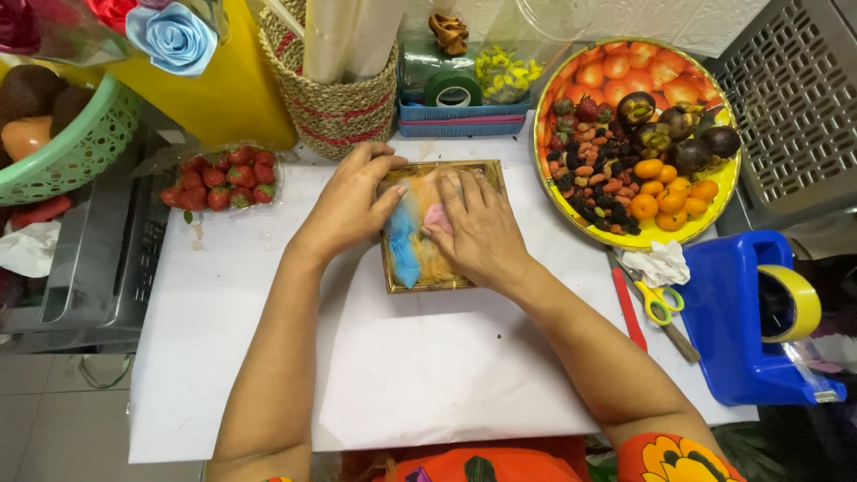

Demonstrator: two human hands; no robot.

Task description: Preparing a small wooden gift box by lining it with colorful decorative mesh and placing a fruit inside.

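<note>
Both hands lie flat in the shallow gold tray at the middle of the white desk: left hand and right hand with fingers spread, pressing down fluffy blue, pink and orange tissue, gripping nothing. The light, crinkly paper could spring back or tear under hard pressing; the thin tray might slide on the smooth board.

Both hands, left hand and right hand, press coloured filling into a gold tray.
</note>
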